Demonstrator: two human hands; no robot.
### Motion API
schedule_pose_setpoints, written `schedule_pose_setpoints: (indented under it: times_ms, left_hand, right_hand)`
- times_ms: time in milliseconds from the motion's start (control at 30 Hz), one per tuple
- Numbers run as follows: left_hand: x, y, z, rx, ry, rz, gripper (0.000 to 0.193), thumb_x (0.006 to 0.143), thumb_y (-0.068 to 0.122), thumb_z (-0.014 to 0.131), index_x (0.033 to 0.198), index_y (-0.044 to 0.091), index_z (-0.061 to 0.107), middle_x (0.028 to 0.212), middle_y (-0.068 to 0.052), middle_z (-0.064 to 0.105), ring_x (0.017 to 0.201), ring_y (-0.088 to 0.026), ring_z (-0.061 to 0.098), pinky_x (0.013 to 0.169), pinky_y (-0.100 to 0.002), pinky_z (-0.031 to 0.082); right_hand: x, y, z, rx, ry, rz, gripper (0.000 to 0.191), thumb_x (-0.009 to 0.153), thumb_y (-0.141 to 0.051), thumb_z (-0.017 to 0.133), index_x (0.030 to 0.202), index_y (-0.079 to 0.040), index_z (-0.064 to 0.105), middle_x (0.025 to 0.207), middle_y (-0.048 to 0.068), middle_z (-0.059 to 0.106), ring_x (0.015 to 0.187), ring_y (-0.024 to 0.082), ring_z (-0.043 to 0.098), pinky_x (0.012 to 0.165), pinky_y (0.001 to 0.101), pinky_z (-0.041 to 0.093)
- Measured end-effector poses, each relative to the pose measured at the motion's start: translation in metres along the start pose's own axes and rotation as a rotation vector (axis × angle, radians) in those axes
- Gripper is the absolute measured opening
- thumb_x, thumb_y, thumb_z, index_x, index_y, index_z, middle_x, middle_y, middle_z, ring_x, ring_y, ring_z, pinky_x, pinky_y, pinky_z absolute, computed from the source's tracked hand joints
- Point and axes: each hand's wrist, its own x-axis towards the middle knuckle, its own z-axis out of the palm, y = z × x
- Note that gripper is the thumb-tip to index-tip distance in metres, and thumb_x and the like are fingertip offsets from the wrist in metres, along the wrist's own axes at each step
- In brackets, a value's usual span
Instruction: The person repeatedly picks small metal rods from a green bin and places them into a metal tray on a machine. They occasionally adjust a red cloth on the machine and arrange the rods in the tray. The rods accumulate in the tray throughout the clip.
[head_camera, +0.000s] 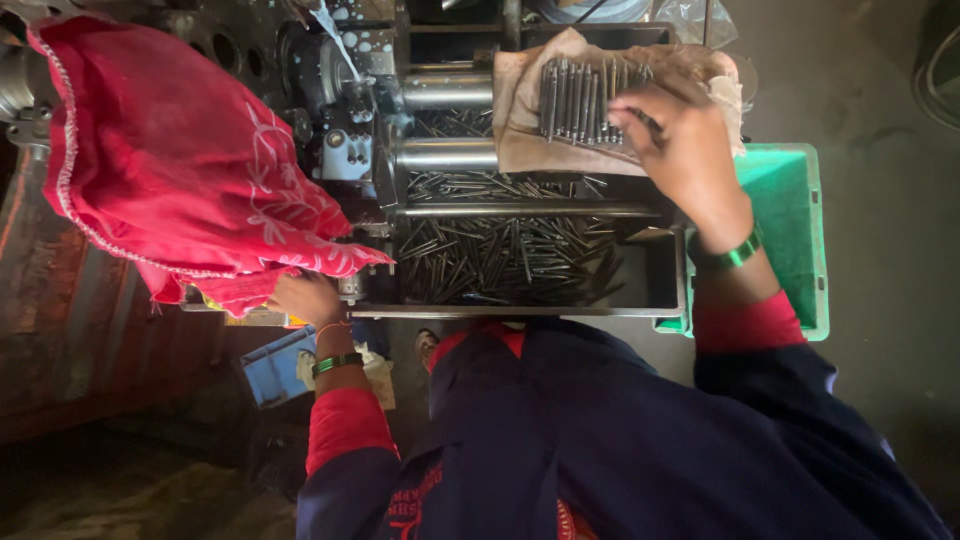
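A dark metal machine (330, 60) fills the far left of the scene, and a large red embroidered cloth (180, 160) hangs over its left part. Right of it, two bright steel rollers (445, 155) run sideways above an open metal tray (655, 285), which is heaped with loose dark steel pins (500, 255). A green plastic crate (795, 210) stands just beside the tray on the right, and a blue bin (275, 365) sits low at the near left. On the far side of the tray lies a stained tan rag (520, 120) carrying a neat row of steel pins (580, 100) laid side by side. The right hand (680, 145) rests on the right end of that row, its fingers curled down onto the pins, touching them; whether any pin is actually pinched cannot be told. The left hand (305, 297) is at the near left corner of the tray, under the cloth's lower edge, fingers hidden, so their grip cannot be told. Each wrist wears a green bangle (730, 255).
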Motion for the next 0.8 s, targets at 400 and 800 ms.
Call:
schedule_pose_setpoints:
  times_ms: [400,800]
  left_hand:
    - [0.006,0.006,-0.012,0.025,-0.059,-0.005,0.033,0.089,0.024,0.07,0.109,-0.002,0.07,0.118,-0.026,0.07,0.108,-0.049,0.06,0.097,-0.061,0.035]
    - [0.005,-0.002,-0.006,0.002,-0.152,-0.04,0.038,0.093,0.021,0.066,0.123,-0.002,0.067,0.13,-0.027,0.064,0.117,-0.051,0.054,0.098,-0.063,0.037]
  right_hand:
    - [0.027,0.008,0.01,-0.075,-0.15,-0.102,0.053,0.096,-0.032,0.082,0.138,-0.01,0.061,0.132,0.01,0.067,0.133,0.035,0.058,0.11,0.0468,0.043]
    - [0.049,-0.012,0.011,-0.219,-0.276,-0.156,0.077,0.076,-0.037,0.089,0.139,-0.007,0.056,0.132,0.019,0.063,0.133,0.041,0.051,0.105,0.0561,0.037]
